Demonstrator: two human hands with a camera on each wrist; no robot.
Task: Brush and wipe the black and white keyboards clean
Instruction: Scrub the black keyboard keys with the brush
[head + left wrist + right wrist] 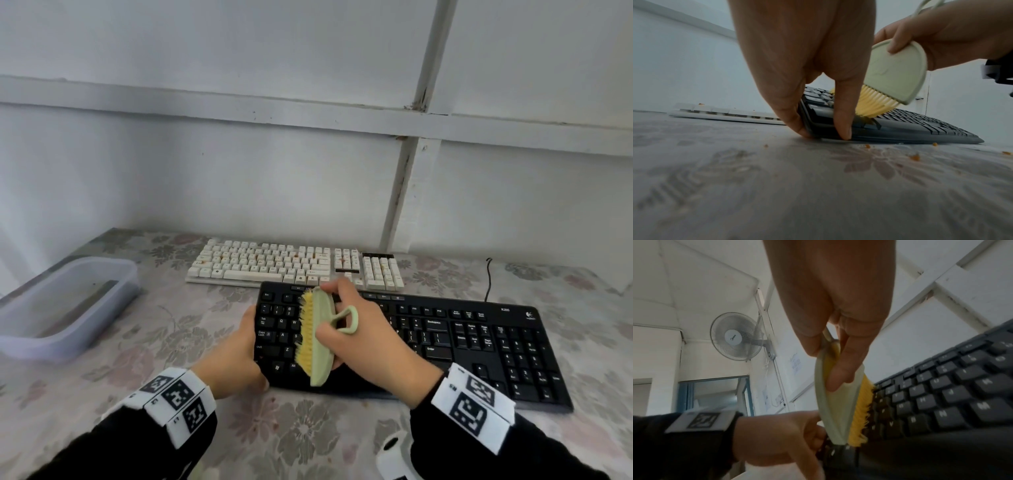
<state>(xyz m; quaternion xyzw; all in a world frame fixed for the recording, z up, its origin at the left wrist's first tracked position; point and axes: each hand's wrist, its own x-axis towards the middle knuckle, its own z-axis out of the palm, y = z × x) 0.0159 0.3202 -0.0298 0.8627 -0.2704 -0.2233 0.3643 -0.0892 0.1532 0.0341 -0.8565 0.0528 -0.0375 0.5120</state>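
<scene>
Surface: table [308, 431] under a floral-patterned cloth; white panelled wall behind.
Surroundings: translucent plastic tub [68, 301] well to the left of the left hand, with a flat dark item in it that I cannot identify. Wall fan [736, 336] visible from the right wrist view, high behind the left wrist.
Debris: small orange crumbs [914, 157] on the cloth just in front of the black keyboard's near edge.
Obstruction: right hand and brush cover the middle-left keys in the head view.
Left hand [236, 353]: clasps the left end of the black keyboard [479, 342], thumb [842, 113] on the near edge, fingers down the end face, tips on the cloth.
Right hand [363, 332]: grips the brush [320, 337], fingers curled over its pale green back, just right of the left hand.
Brush: pale green body with loop handle, yellow bristles pressed on the keys and turned toward the left hand.
Black keyboard: full-size, white legends, flat under both hands.
White keyboard [294, 265]: beyond both hands, near the wall, cream keys with orange specks, untouched.
</scene>
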